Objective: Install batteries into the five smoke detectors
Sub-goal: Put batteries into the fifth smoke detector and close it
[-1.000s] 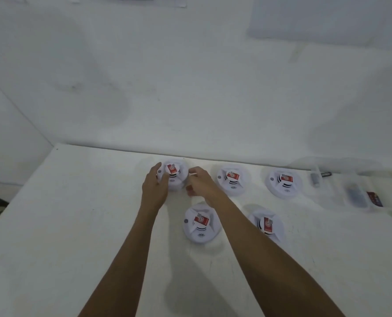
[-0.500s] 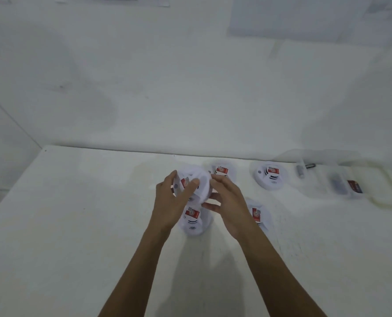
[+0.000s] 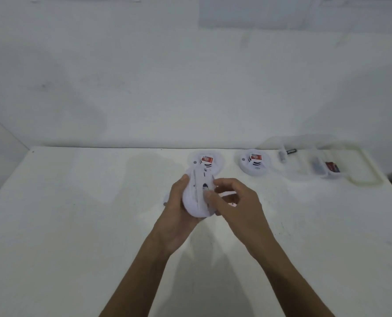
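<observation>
Since a second ago I've lifted the detector [image 3: 197, 197] off the desk [image 3: 76, 202] and tipped it on edge. My left grip [image 3: 179, 218] curls round its rim, and my right grip [image 3: 238, 207], just beside, pinches its back face, probably to open it. This install is only starting.

The flat white table [image 3: 76, 225] bears one round white plastic smoke detector with a red label [image 3: 205, 161] near its far edge. A second detector [image 3: 255, 164] lies to its right, apart. A crumpled clear plastic bag [image 3: 323, 165] lies beside that one.
</observation>
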The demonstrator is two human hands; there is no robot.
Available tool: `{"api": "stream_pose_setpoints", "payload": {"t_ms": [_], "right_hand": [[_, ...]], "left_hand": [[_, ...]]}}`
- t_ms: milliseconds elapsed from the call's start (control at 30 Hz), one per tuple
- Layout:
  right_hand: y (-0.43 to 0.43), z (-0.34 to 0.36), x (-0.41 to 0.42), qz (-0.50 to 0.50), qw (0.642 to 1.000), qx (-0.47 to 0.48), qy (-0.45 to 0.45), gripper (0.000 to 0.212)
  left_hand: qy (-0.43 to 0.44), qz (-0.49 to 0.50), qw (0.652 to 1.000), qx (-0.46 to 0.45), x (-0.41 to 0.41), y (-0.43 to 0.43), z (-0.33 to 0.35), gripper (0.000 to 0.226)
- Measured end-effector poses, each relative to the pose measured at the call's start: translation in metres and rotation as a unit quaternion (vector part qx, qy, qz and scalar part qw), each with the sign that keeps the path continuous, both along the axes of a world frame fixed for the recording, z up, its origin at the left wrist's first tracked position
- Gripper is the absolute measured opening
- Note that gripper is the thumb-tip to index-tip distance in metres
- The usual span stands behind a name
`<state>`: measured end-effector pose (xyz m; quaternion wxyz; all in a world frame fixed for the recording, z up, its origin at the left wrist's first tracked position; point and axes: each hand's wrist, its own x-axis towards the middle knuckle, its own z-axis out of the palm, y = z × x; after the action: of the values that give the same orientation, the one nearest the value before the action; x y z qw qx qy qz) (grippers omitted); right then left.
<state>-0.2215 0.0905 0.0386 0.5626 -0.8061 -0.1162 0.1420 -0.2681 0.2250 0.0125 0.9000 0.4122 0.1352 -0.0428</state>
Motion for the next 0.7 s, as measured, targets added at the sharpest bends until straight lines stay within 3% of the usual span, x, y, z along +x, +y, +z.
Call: {"api": "stream_pose_setpoints", "payload": {"t_ms": [200,300,433,500,567,700], "right_hand": [[-0.008,0.013,-0.024,-0.015,0.988,-0.124,-0.089,0.054],[-0.006,0.017,-0.036,-0.016,0.975,-0.185,-0.119,0.068],[-0.004,0.026,-0.047,-0.006,0.962,-0.236,-0.139,0.073],[-0.003,0.030,-0.048,0.002,0.964,-0.236,-0.124,0.072],[-0.002,0.032,-0.048,0.011,0.965,-0.232,-0.125,0.071],[0.000,0.031,-0.050,0.025,0.966,-0.217,-0.139,0.070]], "left_hand": [[0.021,-0.004,0.983,-0.183,-0.010,-0.015,0.000,0.085],[0.022,0.023,0.982,-0.186,-0.015,-0.024,-0.005,0.083],[0.027,0.052,0.984,-0.168,-0.017,-0.025,-0.013,0.117],[0.019,0.051,0.985,-0.165,-0.017,-0.025,-0.015,0.123],[0.010,0.044,0.985,-0.164,-0.018,-0.023,-0.019,0.118],[-0.034,0.037,0.985,-0.164,-0.020,-0.023,-0.019,0.074]]}}
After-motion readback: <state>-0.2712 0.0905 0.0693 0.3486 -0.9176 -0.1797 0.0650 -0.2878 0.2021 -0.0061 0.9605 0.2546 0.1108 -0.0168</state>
